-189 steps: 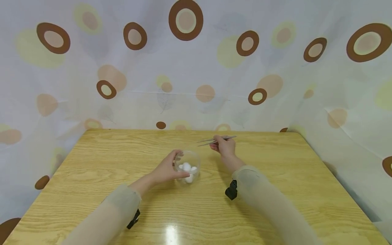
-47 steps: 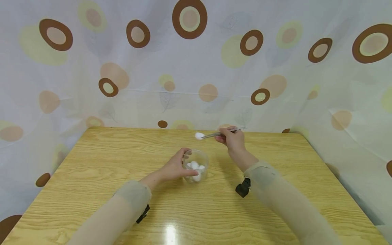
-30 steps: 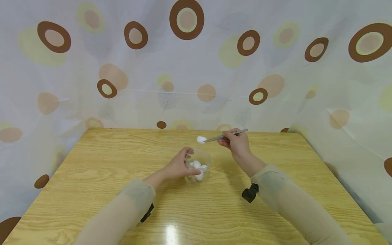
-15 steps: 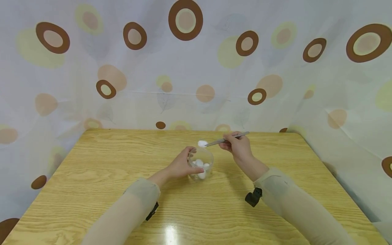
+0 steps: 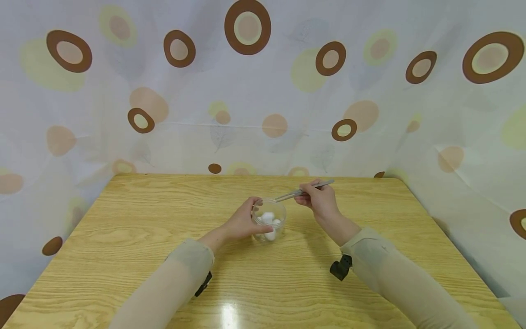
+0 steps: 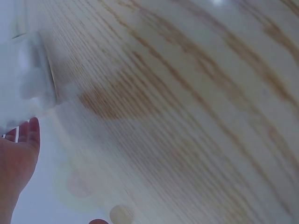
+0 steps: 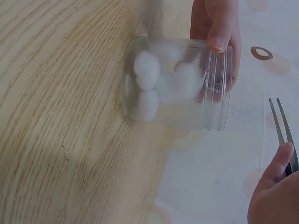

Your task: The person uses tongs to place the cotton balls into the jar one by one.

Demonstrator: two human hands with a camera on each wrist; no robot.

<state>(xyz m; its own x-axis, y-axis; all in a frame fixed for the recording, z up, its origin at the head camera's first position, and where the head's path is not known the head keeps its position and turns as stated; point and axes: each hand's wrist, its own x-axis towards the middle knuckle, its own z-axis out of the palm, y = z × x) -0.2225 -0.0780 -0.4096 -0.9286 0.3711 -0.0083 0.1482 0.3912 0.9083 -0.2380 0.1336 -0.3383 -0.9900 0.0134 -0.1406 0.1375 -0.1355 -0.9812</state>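
Note:
A clear screw-neck jar (image 7: 187, 112) stands upright, apparently on the wooden table, with several white cotton balls (image 7: 147, 70) inside. My left hand (image 5: 240, 223) grips the jar's side near the rim, thumb at the front. To the right of the jar, my right hand (image 5: 322, 201) pinches metal tweezers (image 5: 289, 195) between thumb and fingers. The tweezers' tips reach just over the jar's far rim, slightly apart, and nothing is between them. In the left wrist view, the left hand (image 6: 18, 154) and the blurred jar (image 6: 28, 79) show only at the edge.
The wood-grain table (image 5: 144, 219) spreads around both hands. A white curtain with brown and beige circles (image 5: 185, 91) hangs behind the table and along its sides. A dark wrist camera (image 5: 341, 267) sits under the right sleeve.
Earlier the tweezers held a cotton ball above and behind the jar. They came down to the rim and let it go; it is now in the jar. The left hand still holds the jar.

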